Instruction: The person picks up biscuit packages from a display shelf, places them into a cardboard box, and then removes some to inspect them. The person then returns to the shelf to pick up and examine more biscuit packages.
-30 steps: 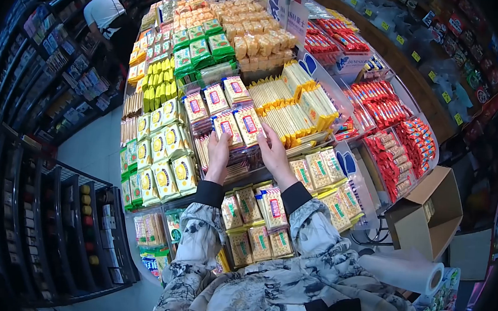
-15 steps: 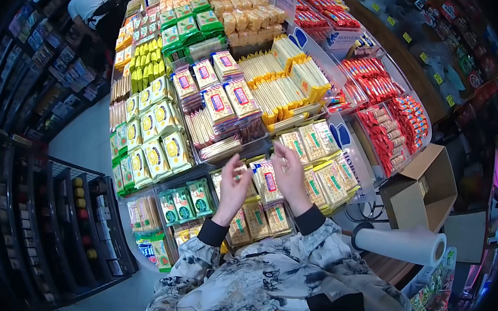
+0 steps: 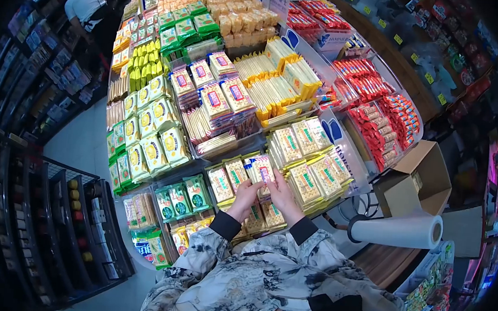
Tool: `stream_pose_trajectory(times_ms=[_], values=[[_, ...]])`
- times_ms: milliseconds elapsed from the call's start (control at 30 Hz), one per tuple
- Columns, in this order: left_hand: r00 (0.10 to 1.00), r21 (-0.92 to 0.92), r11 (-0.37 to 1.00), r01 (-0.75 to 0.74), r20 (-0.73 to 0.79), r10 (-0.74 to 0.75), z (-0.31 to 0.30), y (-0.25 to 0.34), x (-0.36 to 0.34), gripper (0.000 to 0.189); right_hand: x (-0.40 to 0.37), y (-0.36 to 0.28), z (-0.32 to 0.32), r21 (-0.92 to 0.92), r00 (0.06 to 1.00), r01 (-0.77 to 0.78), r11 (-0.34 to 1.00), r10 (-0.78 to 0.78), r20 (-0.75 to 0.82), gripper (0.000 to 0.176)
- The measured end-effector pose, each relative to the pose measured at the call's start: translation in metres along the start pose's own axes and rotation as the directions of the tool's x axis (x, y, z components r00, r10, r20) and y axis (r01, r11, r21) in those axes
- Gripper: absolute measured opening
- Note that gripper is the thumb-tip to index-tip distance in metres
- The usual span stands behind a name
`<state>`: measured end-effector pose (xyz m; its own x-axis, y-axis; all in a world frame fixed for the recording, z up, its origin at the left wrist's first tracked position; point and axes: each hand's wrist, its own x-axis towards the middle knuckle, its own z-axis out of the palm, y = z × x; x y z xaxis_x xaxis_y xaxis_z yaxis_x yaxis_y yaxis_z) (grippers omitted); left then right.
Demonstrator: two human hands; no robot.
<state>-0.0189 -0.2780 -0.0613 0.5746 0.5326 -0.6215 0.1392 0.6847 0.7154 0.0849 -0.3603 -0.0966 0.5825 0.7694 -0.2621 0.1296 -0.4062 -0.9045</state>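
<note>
A clear-wrapped cracker packet (image 3: pixel 258 169) with a red and blue label is between my hands, over the front compartments of the display. My left hand (image 3: pixel 245 198) holds its near left side, and my right hand (image 3: pixel 282 196) grips the near right side, thumbs close together. The packet's near edge is partly covered by my fingers. Yellow-edged cracker packets (image 3: pixel 220 182) lie to the left of it. More packets with green lettering (image 3: pixel 304 180) are stacked just right of my right hand.
Green packs (image 3: pixel 195 193) and white-and-yellow packs (image 3: pixel 152 154) fill compartments on the left. Red-wrapped snacks (image 3: pixel 373 136) stand at the right. Beyond them are an open cardboard box (image 3: pixel 426 175) and a roll of plastic film (image 3: pixel 398 230). Another person (image 3: pixel 85 5) bends by the far-left shelves.
My hands, raised and apart with loose fingers before, have come down and together onto the red-and-blue-labelled cracker packet. The view has shifted slightly.
</note>
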Motion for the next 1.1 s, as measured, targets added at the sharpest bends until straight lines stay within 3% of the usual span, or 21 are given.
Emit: stream_pose_trajectory(times_ms=[67, 200, 267, 433, 600, 633, 700, 800, 833, 1000, 1067, 1100], values=[[0.996, 0.052, 0.999, -0.008, -0.093, 0.013, 0.011, 0.011, -0.010, 0.017, 0.007, 0.017, 0.006, 0.204, 1.000, -0.014, 0.979, 0.013, 0.008, 0.054], [0.991, 0.018, 0.995, -0.100, -0.089, 0.101, 0.009, -0.002, 0.002, 0.017, 0.008, 0.014, 0.006, 0.334, 0.997, 0.042, 0.942, -0.061, 0.047, 0.051], [0.999, 0.055, 0.998, -0.009, -0.049, 0.012, 0.007, 0.001, 0.004, 0.017, -0.001, -0.010, -0.001, 0.412, 0.998, -0.054, 0.909, 0.035, 0.055, 0.049], [0.998, 0.002, 0.999, 0.051, -0.042, -0.051, -0.004, 0.003, 0.003, 0.029, -0.004, -0.011, -0.002, 0.420, 0.997, -0.025, 0.907, -0.007, 0.073, 0.049], [0.999, -0.083, 0.996, -0.008, -0.038, 0.004, -0.014, 0.014, -0.013, 0.040, -0.007, -0.011, 0.005, 0.315, 0.974, 0.206, 0.926, -0.226, 0.026, 0.051], [0.998, -0.067, 0.997, -0.035, -0.048, 0.032, -0.017, 0.017, -0.015, 0.044, -0.011, -0.027, 0.003, 0.316, 0.974, 0.205, 0.926, -0.225, 0.028, 0.051], [0.999, -0.094, 0.995, -0.042, -0.020, 0.040, -0.021, 0.017, -0.019, 0.052, -0.017, -0.057, -0.003, 0.514, 0.996, -0.024, 0.857, -0.022, 0.083, 0.051], [0.997, -0.110, 0.993, -0.036, 0.063, 0.043, -0.022, 0.015, -0.023, 0.054, -0.010, -0.067, -0.005, 0.610, 0.986, -0.142, 0.780, 0.057, 0.157, 0.051], [0.995, -0.117, 0.992, -0.044, 0.080, 0.054, -0.020, 0.014, -0.023, 0.054, -0.006, -0.061, -0.004, 0.656, 0.980, -0.103, 0.747, -0.036, 0.195, 0.052], [0.989, -0.214, 0.965, -0.149, -0.032, 0.146, -0.006, 0.002, -0.023, 0.055, -0.012, -0.071, 0.008, 0.622, 0.985, -0.057, 0.781, -0.058, 0.163, 0.052], [0.973, -0.040, 0.978, -0.204, -0.118, 0.198, 0.000, 0.004, -0.027, 0.055, -0.013, -0.075, 0.011, 0.615, 0.986, -0.031, 0.788, -0.078, 0.149, 0.053], [0.973, -0.039, 0.977, -0.207, -0.117, 0.202, 0.002, 0.006, -0.028, 0.055, -0.012, -0.068, 0.015, 0.549, 0.986, 0.038, 0.835, -0.120, 0.115, 0.054]])
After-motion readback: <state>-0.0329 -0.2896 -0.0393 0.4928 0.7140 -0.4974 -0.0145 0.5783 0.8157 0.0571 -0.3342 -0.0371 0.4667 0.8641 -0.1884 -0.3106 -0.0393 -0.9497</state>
